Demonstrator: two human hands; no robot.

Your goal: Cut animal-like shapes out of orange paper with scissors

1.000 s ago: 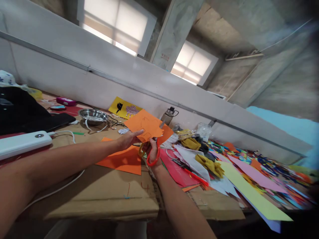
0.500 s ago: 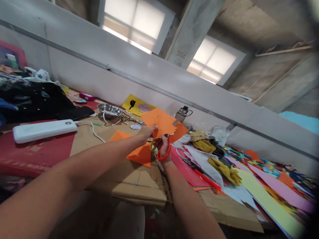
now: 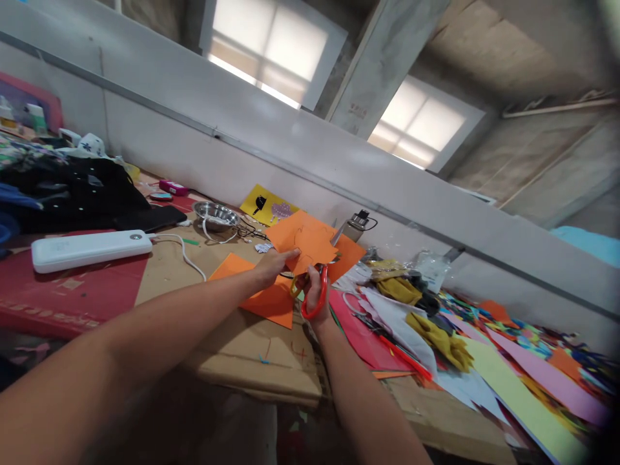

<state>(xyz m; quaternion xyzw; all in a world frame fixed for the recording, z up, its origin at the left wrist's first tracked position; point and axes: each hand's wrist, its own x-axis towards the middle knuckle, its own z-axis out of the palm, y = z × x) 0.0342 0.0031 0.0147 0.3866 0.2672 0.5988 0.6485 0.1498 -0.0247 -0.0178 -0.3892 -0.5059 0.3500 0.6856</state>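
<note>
While the left hand (image 3: 272,266) pinches the orange paper (image 3: 303,240), the right hand (image 3: 316,289) grips scissors (image 3: 314,298) beneath.

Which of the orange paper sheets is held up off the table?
The orange paper sheet pinched by the left hand; the other orange sheet lies flat on the cardboard beneath.

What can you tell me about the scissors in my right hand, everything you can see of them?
The scissors have red-orange loop handles that look like plastic, with a yellowish loop beside them. The right hand has its fingers through the handles and holds them above the table. The blades point up and away into the lower edge of the orange paper, which the left hand holds. The paper mostly hides the blades.
</note>
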